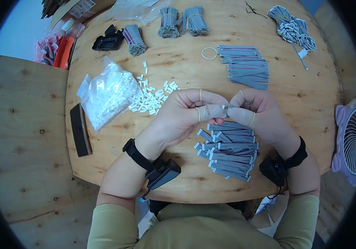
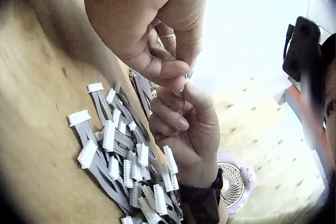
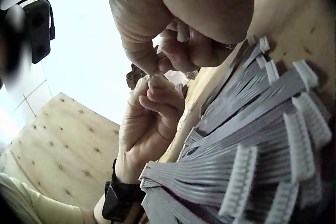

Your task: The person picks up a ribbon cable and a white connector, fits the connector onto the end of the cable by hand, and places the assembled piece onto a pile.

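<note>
In the head view my left hand [image 1: 190,108] and right hand [image 1: 261,108] meet fingertip to fingertip over the table. Between them shows a small white connector [image 1: 225,109], pinched by the left thumb and index finger. The right hand pinches the end of a grey ribbon cable [image 3: 160,53], mostly hidden by its fingers. Pale finger cots cover the thumb and index fingertips of both hands. Just below the hands lies a pile of grey ribbon cables [image 1: 232,153] with white connectors on their ends, seen close up in both wrist views.
Loose white connectors [image 1: 151,97] spill beside a clear bag [image 1: 111,94] of them. Flat ribbon cables [image 1: 246,66] lie beyond the hands, near a rubber band [image 1: 209,53]. Bundled cables [image 1: 169,23] stand at the back. A dark case [image 1: 80,130] lies left; a purple fan [image 1: 349,139] stands right.
</note>
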### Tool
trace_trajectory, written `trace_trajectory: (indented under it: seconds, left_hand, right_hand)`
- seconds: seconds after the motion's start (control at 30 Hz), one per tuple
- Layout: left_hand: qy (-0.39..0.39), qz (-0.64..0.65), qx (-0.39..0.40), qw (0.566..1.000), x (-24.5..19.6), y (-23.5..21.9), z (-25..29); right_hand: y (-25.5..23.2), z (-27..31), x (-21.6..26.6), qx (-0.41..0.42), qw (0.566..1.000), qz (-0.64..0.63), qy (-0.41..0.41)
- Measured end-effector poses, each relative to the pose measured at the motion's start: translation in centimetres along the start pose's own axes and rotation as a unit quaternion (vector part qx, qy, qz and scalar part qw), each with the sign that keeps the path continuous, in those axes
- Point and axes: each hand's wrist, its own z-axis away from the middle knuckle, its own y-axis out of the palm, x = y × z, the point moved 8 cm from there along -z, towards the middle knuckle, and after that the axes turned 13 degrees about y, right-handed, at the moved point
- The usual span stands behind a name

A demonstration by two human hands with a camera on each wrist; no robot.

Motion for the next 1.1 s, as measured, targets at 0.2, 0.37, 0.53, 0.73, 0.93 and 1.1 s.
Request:
trace_trajectory:
  seconds: [0.2,0.37,0.53,0.73,0.93,1.1]
  left_hand:
    - [0.009,-0.020,-0.009,1.000,-0.08,0.00,0.07]
    - [0.019,-0.037,-0.019,0.999,-0.24,-0.05,0.09]
    - [0.015,-0.042,-0.021,0.999,-0.38,0.00,0.11]
    - [0.036,-0.061,-0.014,0.997,-0.63,-0.03,0.05]
    - [0.046,-0.083,-0.027,0.995,-0.68,-0.11,0.09]
    - [0.064,-0.112,-0.039,0.991,-0.83,-0.18,0.12]
  right_hand:
    - [-0.31,-0.07,-0.20,-0.018,1.000,0.003,-0.005]
    - [-0.10,0.24,0.28,-0.010,1.000,0.013,-0.023]
    - [-0.07,0.33,0.39,-0.016,0.999,0.028,-0.039]
    - [-0.12,0.43,0.52,-0.024,0.999,0.029,-0.026]
    - [-0.31,0.35,0.35,-0.040,0.998,0.036,-0.033]
    - [-0.14,0.44,0.40,-0.038,0.998,0.027,-0.037]
